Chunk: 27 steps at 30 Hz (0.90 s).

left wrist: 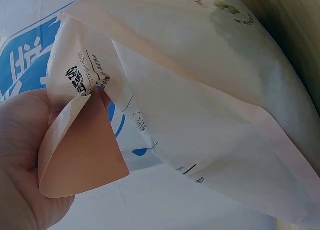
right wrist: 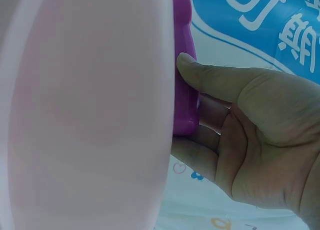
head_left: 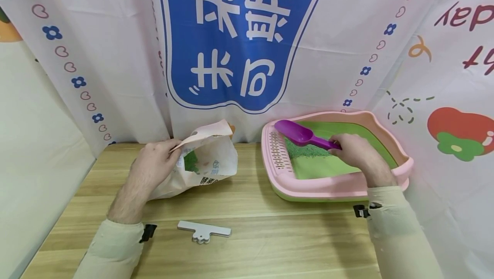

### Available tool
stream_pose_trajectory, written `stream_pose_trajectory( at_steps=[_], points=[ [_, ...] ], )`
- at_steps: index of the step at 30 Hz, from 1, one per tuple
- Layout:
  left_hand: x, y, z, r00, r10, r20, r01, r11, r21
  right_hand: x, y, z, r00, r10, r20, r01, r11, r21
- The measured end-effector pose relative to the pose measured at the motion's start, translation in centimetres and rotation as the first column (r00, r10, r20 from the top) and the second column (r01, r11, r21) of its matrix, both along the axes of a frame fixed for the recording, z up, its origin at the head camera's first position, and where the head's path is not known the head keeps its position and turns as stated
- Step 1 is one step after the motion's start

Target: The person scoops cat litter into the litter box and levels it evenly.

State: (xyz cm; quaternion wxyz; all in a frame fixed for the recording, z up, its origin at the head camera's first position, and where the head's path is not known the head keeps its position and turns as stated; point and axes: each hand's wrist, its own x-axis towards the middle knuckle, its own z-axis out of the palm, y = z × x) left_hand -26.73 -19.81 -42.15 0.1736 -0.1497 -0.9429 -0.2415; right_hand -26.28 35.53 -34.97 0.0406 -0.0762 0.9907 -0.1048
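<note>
My left hand [head_left: 156, 161] grips the torn upper edge of a white bag [head_left: 225, 159] lying on the table at the left. The bag's mouth faces right, and green granules [head_left: 191, 161] show inside it. In the left wrist view, a folded flap [left wrist: 85, 150] of the bag sits between thumb and fingers. My right hand [head_left: 355, 151] holds a purple scoop [head_left: 295, 133] by its handle, over a pink and green litter box [head_left: 320, 188]. Green litter [head_left: 308, 149] lies in the box near its slotted side. In the right wrist view, the box's pink wall [right wrist: 90, 110] hides part of the scoop.
A white bag clip [head_left: 204, 230] lies on the wooden table [head_left: 247, 253] in front of the bag. A printed curtain [head_left: 123, 56] hangs behind the table, and more printed cloth [head_left: 444, 210] hangs along the right side.
</note>
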Motion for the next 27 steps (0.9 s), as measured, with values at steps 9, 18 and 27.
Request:
stream_pose_trajectory(
  at_steps=[9,18,27],
  points=[
    [0.1,0.0,0.0,1.0,0.0,0.012,0.0,1.0,0.002,0.0,-2.3,0.0,1.0,0.019,-0.017,-0.02,1.0,-0.025],
    [0.1,0.0,-0.1,1.0,-0.006,0.006,0.006,1.0,0.009,0.0,-4.6,-0.1,0.999,0.013,-0.039,-0.016,0.998,-0.063],
    [0.1,0.0,-0.1,1.0,-0.007,0.003,0.007,1.0,0.007,0.0,-7.3,-1.2,0.998,-0.042,-0.046,0.036,0.99,-0.135]
  ],
)
